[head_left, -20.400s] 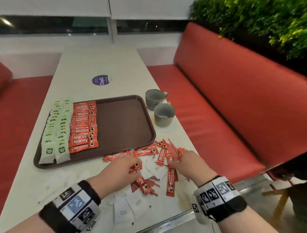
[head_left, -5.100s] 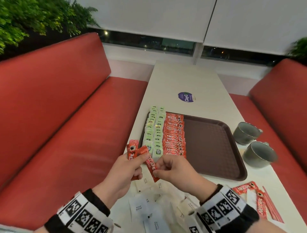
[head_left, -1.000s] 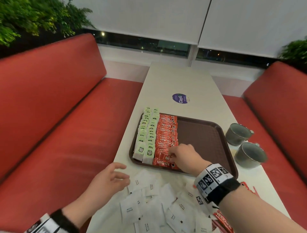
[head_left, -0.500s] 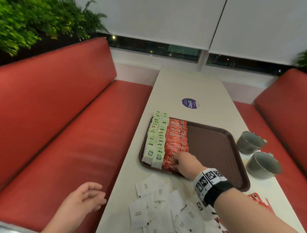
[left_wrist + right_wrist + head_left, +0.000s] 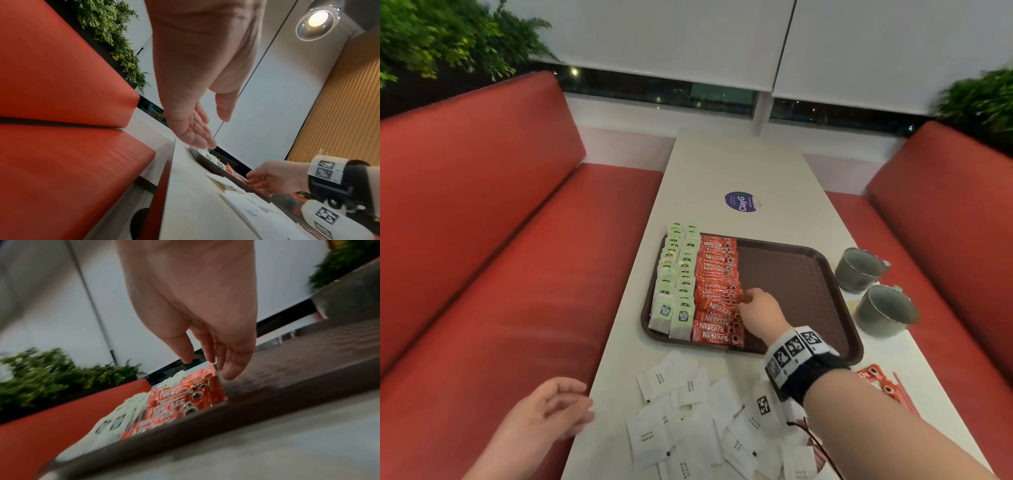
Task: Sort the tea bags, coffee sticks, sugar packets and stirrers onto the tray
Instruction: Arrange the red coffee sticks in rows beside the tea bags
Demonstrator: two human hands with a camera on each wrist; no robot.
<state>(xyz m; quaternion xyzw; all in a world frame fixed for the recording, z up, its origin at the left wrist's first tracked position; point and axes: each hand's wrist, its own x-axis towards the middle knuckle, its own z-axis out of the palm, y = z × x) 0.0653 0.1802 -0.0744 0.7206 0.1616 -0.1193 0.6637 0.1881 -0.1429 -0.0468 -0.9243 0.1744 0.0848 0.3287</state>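
A brown tray (image 5: 801, 274) lies on the white table. Along its left side run two rows of green tea bags (image 5: 674, 277) and a column of red coffee sticks (image 5: 717, 291). My right hand (image 5: 748, 305) reaches over the tray, its straight fingers (image 5: 230, 368) at the right edge of the coffee sticks (image 5: 185, 399), holding nothing. My left hand (image 5: 558, 407) hovers open and empty by the table's left edge, palm showing (image 5: 193, 128). White sugar packets (image 5: 681, 421) lie heaped on the table in front of the tray. Loose coffee sticks and red stirrers (image 5: 883, 383) lie at the right, partly behind my forearm.
Two grey cups (image 5: 859, 267) (image 5: 883, 308) stand right of the tray. A round purple sticker (image 5: 742, 202) sits further up the table. Red benches (image 5: 482, 274) flank the table on both sides, with green plants (image 5: 441, 37) behind them.
My right hand has slid from the near end of the coffee column to its right edge. My left hand rose back toward the table's edge. The view has turned slightly.
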